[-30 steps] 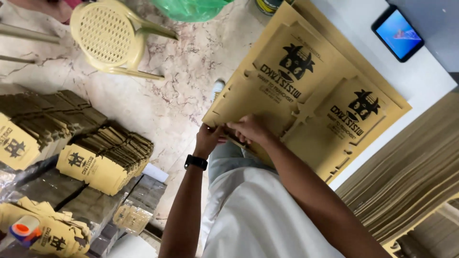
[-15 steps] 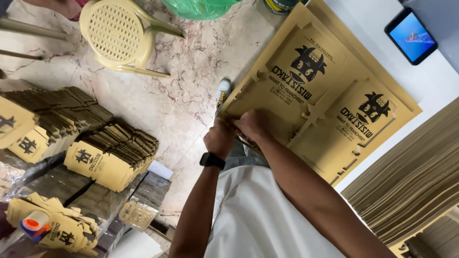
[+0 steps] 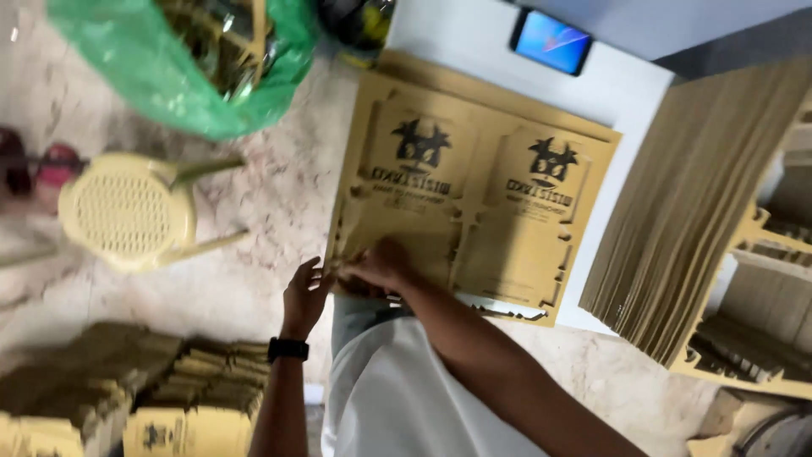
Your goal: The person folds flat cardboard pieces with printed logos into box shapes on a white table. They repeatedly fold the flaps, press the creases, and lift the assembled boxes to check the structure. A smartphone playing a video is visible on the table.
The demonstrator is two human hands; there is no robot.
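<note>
Marble floor (image 3: 245, 211), yellow plastic stool (image 3: 127, 211), white table (image 3: 626, 93)

1 head view, looking steeply down, near, over cardboard sheet (image 3: 474, 211) on white table (image 3: 626, 93).

You're in a small packaging or print-finishing workshop. Evidence: a die-cut printed cardboard sheet (image 3: 474, 211) lies flat on a white surface (image 3: 626, 93), with a tall stack of same-tone blank sheets (image 3: 685, 220) just beside it on your right. Bundles of folded printed cartons (image 3: 127, 398) are piled on the marble floor (image 3: 254, 211) at your left. A green plastic bag (image 3: 169, 68) holds offcuts, with a plastic stool (image 3: 127, 211) near it. Improvised, manual setup, not a factory line.
</note>
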